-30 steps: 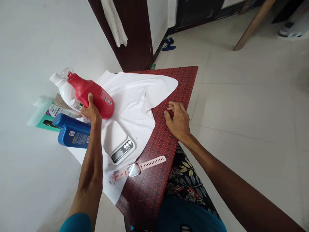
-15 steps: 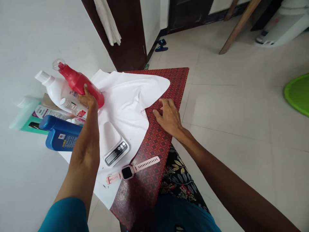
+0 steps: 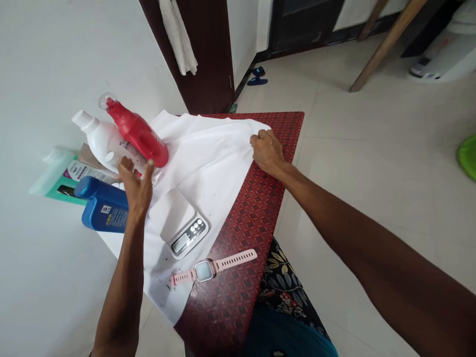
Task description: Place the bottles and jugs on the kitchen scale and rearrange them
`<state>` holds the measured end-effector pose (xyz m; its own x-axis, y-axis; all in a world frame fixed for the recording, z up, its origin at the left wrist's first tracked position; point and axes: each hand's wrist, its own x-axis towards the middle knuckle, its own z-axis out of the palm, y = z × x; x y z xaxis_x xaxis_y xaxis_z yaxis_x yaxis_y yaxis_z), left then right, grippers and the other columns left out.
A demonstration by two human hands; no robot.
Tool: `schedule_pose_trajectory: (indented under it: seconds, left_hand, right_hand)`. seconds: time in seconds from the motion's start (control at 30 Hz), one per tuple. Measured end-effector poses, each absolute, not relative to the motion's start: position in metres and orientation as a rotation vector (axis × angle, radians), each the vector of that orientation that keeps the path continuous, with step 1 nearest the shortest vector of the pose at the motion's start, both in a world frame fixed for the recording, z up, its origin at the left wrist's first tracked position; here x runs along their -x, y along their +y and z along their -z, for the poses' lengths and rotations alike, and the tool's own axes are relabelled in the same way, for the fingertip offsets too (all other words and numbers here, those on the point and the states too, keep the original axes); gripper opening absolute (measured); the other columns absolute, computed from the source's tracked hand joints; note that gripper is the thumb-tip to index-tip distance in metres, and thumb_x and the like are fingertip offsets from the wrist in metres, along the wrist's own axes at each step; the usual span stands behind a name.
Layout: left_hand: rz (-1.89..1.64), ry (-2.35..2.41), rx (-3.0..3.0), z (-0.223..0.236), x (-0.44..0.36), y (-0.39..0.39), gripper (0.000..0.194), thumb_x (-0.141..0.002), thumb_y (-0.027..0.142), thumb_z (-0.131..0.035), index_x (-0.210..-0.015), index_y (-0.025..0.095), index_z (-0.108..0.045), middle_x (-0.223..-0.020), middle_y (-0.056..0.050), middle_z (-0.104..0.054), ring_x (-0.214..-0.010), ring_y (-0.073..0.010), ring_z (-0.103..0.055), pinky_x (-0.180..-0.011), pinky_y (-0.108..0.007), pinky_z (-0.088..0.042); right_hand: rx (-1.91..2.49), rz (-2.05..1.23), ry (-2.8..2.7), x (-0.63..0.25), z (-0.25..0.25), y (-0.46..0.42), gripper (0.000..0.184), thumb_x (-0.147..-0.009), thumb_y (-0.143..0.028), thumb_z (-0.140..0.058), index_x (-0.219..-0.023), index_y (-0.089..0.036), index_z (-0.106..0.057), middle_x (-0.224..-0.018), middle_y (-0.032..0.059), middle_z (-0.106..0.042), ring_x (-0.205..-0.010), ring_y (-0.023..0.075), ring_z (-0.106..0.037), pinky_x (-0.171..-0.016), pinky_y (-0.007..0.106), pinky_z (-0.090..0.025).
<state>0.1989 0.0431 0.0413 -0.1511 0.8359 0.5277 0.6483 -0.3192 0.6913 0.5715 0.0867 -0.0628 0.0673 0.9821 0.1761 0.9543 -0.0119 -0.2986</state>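
Note:
My right hand [image 3: 268, 151] is closed on the edge of a white cloth [image 3: 215, 158], which lies stretched across the table. My left hand [image 3: 137, 188] has thumb and fingers apart, beside a small clear bottle with a white cap [image 3: 112, 158]; it partly hides that bottle. Just beyond it a red detergent bottle [image 3: 134, 129] with a clear cap stands on its own. A white bottle [image 3: 100, 141] is next to the red one. On the cloth sits a white digital scale [image 3: 178, 223], with a pink-strapped watch [image 3: 204, 270] nearer to me.
A blue bottle [image 3: 106, 208] and a green-and-clear container [image 3: 59, 176] stand by the wall at left. The red patterned table [image 3: 230, 277] has a pointed far-right corner. Blue slippers [image 3: 257, 77], a wooden leg [image 3: 388, 47] and a green object [image 3: 467, 156] are farther off.
My left hand has let go of the red bottle and moved down toward the small clear bottle. My right hand moved from the table onto the cloth and grips it; its folds have flattened.

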Motion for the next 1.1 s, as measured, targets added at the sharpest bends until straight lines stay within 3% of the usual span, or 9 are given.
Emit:
schedule_pose_trajectory:
  seconds: [0.1,0.23,0.33,0.4,0.47,0.53,0.7,0.9,1.1]
  left_hand:
    - [-1.443,1.711,-1.818,-0.043,-0.189,-0.043,0.084,-0.085,0.064,-0.088,-0.15,0.027,-0.05,-0.16,-0.019,-0.055,-0.149,-0.0366,-0.059,-0.121,-0.056,-0.053]
    - [-1.666,1.97,-1.568,-0.048,-0.159,-0.125,0.062,-0.085,0.058,-0.089,-0.131,0.025,-0.064,-0.132,-0.013,-0.073,-0.119,-0.0299,-0.076,-0.1,-0.046,-0.064]
    - [-1.861,2.155,-1.432,-0.05,-0.131,-0.161,0.051,-0.087,0.055,-0.086,-0.122,0.024,-0.067,-0.115,-0.008,-0.076,-0.098,-0.0248,-0.078,-0.087,-0.042,-0.065]
    - [-1.92,2.242,-1.385,-0.048,-0.117,-0.174,0.05,-0.087,0.054,-0.085,-0.121,0.023,-0.067,-0.111,-0.007,-0.075,-0.094,-0.0233,-0.077,-0.085,-0.041,-0.065]
    - [-1.898,2.305,-1.354,-0.044,-0.108,-0.176,0.052,-0.085,0.053,-0.086,-0.123,0.023,-0.066,-0.114,-0.008,-0.076,-0.097,-0.0232,-0.077,-0.087,-0.04,-0.063]
    - [-1.836,2.309,-1.342,-0.039,-0.102,-0.167,0.061,-0.083,0.053,-0.088,-0.13,0.022,-0.064,-0.124,-0.013,-0.074,-0.107,-0.0255,-0.076,-0.093,-0.042,-0.062]
    - [-1.736,2.192,-1.343,-0.027,-0.088,-0.108,0.09,-0.074,0.058,-0.093,-0.148,0.023,-0.054,-0.154,-0.022,-0.061,-0.136,-0.0332,-0.067,-0.111,-0.048,-0.056]
    - [-1.774,2.099,-1.11,-0.011,-0.08,-0.056,0.079,-0.055,0.055,-0.098,-0.118,0.017,-0.071,-0.11,-0.01,-0.075,-0.101,-0.0284,-0.072,-0.093,-0.044,-0.061]
    - [-2.1,2.02,-1.004,-0.008,-0.102,-0.063,0.062,-0.058,0.049,-0.095,-0.106,0.015,-0.075,-0.097,-0.005,-0.072,-0.088,-0.0225,-0.068,-0.085,-0.041,-0.062]
  right_hand:
    - [2.032,-0.136,-1.967,-0.587,0.062,0.086,0.038,-0.096,0.001,-0.047,-0.121,-0.008,-0.074,-0.125,0.0237,-0.07,-0.124,0.0336,-0.059,-0.098,0.042,-0.048]
    - [2.049,-0.205,-1.932,-0.603,0.066,0.083,0.033,-0.098,0.001,-0.045,-0.11,-0.008,-0.075,-0.113,0.0252,-0.069,-0.115,0.0374,-0.066,-0.097,0.051,-0.051]
    - [1.934,-0.192,-1.779,-0.596,0.066,0.083,0.029,-0.111,-0.028,-0.047,-0.11,-0.018,-0.075,-0.119,0.0256,-0.065,-0.122,0.0486,-0.064,-0.096,0.065,-0.053]
    - [1.815,-0.094,-1.707,-0.579,0.06,0.073,0.045,-0.113,-0.053,-0.04,-0.121,-0.024,-0.073,-0.135,0.0271,-0.059,-0.131,0.0556,-0.057,-0.094,0.073,-0.052]
    - [1.687,-0.023,-1.747,-0.554,0.051,0.054,0.06,-0.112,-0.064,-0.027,-0.129,-0.026,-0.069,-0.142,0.0272,-0.057,-0.133,0.0566,-0.054,-0.093,0.074,-0.052]
    - [1.626,-0.07,-1.864,-0.529,0.044,0.029,0.058,-0.112,-0.06,-0.025,-0.122,-0.024,-0.07,-0.13,0.0259,-0.063,-0.126,0.0524,-0.059,-0.089,0.068,-0.053]
    - [1.848,-0.264,-1.873,-0.501,0.054,-0.015,0.025,-0.104,-0.039,-0.053,-0.087,-0.024,-0.063,-0.1,0.0182,-0.073,-0.093,0.0349,-0.066,-0.073,0.046,-0.047]
    - [2.003,-0.239,-1.852,-0.5,0.073,-0.028,0.025,-0.104,-0.035,-0.053,-0.089,-0.021,-0.068,-0.103,0.0163,-0.076,-0.086,0.031,-0.066,-0.067,0.039,-0.038]
    - [1.973,-0.194,-1.869,-0.497,0.074,-0.028,0.029,-0.108,-0.035,-0.05,-0.101,-0.018,-0.072,-0.106,0.0165,-0.077,-0.086,0.0279,-0.066,-0.069,0.035,-0.038]
